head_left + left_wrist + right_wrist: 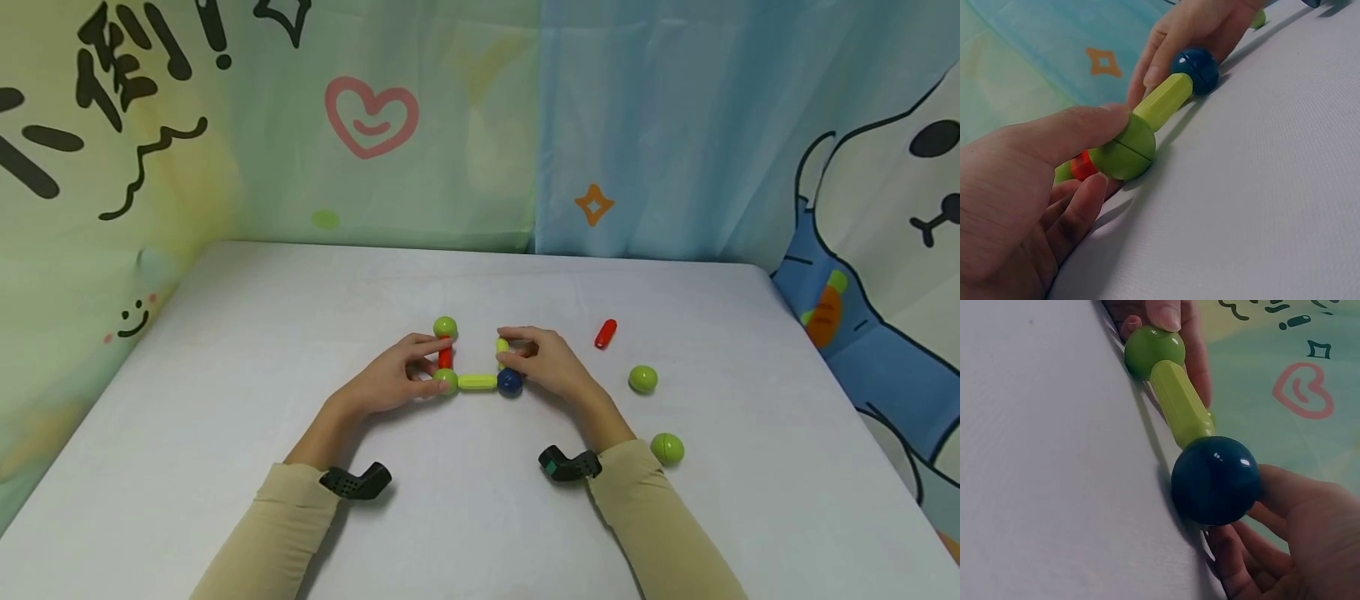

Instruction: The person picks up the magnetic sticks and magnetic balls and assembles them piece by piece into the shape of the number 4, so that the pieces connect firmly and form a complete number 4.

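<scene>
A U-shaped chain of toy balls and rods lies on the white table. Its left side has a far green ball [445, 327], a red rod [446, 357] and a green corner ball [1129, 150]. A yellow-green rod [477, 382] links that corner to the dark blue ball [1216, 481]. From the blue ball a second yellow-green rod [502, 350] points away. My left hand [405, 372] holds the green corner ball and red rod, thumb on the ball, fingers along the rod. With thumb and fingers, my right hand [546, 360] pinches the second yellow-green rod beside the blue ball.
Right of my right hand lie a loose red rod [605, 334] and a loose green ball [642, 379]. Another green ball [667, 449] sits close to the right sleeve. A printed curtain [450, 167] hangs behind the table's [337, 283] far edge.
</scene>
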Demonstrator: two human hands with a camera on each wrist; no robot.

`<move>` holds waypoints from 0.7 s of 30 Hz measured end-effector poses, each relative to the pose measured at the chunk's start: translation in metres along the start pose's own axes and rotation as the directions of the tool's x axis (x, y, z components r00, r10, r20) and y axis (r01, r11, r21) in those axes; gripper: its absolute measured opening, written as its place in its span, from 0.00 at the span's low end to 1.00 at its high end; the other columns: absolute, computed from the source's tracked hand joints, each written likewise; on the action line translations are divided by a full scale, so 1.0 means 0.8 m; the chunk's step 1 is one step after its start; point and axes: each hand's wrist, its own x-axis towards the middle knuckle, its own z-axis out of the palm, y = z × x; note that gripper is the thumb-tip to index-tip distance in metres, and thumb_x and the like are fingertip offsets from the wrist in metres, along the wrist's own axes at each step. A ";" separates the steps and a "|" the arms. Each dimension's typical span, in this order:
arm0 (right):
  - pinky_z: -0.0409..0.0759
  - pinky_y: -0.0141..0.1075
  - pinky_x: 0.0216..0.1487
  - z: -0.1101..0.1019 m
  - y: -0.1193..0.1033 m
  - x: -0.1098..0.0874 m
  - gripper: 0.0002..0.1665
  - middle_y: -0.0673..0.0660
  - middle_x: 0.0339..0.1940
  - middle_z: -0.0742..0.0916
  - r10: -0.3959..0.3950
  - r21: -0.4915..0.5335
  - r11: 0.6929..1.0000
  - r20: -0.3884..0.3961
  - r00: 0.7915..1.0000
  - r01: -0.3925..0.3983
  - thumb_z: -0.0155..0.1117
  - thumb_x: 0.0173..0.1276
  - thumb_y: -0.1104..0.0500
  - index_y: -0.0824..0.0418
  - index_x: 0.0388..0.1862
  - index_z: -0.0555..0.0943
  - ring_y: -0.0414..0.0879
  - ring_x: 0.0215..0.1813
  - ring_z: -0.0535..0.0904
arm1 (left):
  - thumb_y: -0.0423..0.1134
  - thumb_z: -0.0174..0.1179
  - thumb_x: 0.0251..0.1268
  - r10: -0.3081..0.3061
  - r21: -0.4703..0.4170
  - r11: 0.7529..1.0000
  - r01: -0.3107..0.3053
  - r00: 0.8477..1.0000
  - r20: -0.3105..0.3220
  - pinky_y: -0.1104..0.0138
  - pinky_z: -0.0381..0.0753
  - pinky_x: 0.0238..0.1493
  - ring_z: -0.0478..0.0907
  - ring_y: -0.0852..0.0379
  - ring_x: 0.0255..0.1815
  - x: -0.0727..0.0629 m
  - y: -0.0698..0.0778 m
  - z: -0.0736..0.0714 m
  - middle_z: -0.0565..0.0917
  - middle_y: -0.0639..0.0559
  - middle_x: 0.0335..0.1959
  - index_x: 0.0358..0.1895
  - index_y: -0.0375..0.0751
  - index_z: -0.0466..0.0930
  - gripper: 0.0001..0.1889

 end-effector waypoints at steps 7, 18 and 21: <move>0.75 0.34 0.41 0.002 0.002 0.000 0.24 0.54 0.50 0.82 -0.034 0.019 0.999 -0.006 0.999 0.035 0.64 0.66 0.54 0.52 0.62 0.76 0.46 0.43 0.75 | 0.48 0.69 0.55 -0.008 0.005 1.000 0.008 1.000 0.006 0.68 0.77 0.47 0.77 0.57 0.52 0.000 0.000 0.000 0.68 0.50 0.63 0.69 0.52 0.67 0.36; 0.73 0.37 0.39 0.002 0.007 0.003 0.22 0.56 0.39 0.80 -0.051 0.054 0.997 -0.030 0.998 0.052 0.66 0.64 0.55 0.53 0.57 0.79 0.48 0.39 0.72 | 0.48 0.69 0.55 -0.013 0.002 1.000 0.013 1.000 0.006 0.64 0.77 0.48 0.77 0.58 0.51 0.002 -0.003 -0.001 0.68 0.53 0.62 0.69 0.54 0.67 0.36; 0.75 0.36 0.41 -0.003 0.006 0.001 0.24 0.56 0.48 0.80 -0.043 0.029 0.999 -0.033 0.999 0.044 0.65 0.65 0.53 0.52 0.60 0.77 0.48 0.42 0.75 | 0.47 0.69 0.54 -0.014 -0.002 1.000 0.014 1.000 0.002 0.64 0.78 0.48 0.77 0.57 0.51 0.002 -0.004 0.000 0.68 0.53 0.62 0.69 0.54 0.67 0.36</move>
